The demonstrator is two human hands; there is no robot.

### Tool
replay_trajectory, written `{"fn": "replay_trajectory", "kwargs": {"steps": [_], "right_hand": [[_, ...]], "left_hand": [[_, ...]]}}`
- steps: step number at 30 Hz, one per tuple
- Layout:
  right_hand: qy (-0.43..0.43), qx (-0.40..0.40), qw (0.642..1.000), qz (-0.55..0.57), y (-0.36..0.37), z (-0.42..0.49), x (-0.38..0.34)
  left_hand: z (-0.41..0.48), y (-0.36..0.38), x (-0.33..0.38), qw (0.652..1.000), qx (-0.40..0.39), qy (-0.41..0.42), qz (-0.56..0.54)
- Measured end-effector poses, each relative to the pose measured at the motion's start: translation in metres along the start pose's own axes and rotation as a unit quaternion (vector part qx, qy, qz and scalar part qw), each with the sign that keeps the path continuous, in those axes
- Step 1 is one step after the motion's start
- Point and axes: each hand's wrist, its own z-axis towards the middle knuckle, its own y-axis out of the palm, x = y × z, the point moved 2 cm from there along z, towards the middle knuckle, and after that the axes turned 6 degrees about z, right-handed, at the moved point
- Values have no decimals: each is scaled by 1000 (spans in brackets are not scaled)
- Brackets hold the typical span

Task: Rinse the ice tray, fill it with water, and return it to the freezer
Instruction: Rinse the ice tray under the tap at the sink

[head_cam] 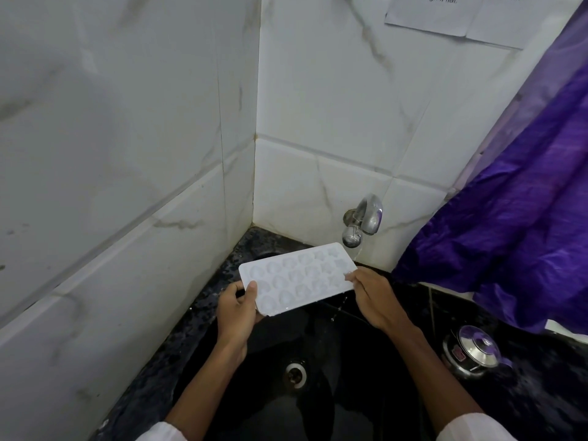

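Observation:
A white ice tray (pixel 299 276) with several rounded cells hangs over the black sink (pixel 350 361), tilted a little toward me. My left hand (pixel 237 310) grips its near left end, thumb on top. My right hand (pixel 372 294) pinches its right end. A chrome tap (pixel 362 222) juts from the wall just above the tray's far right corner. A thin stream of water falls from the tap beside that corner, and drops fall off the tray's front edge into the sink.
White marble-look tiled walls meet in a corner behind the sink. A purple cloth (pixel 525 218) hangs at the right. A steel pot with a lid (pixel 474 350) stands on the dark counter to the right. The drain (pixel 296 374) lies below the tray.

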Motion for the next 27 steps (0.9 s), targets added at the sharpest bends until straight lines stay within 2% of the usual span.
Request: {"fn": "replay_trajectory", "kwargs": {"steps": [15,20,27], "right_hand": [[9,29,999,19,4,-37,15],[34,22,999,24,7,-51,22],[85,43,992,87,7,-63,17]], "left_hand": [[-10,-4,-21,999,-31,-7,30],[-12,-3,-33,998,-41,-19,42],[-16,-6,-42,997,-46,-27,47]]}}
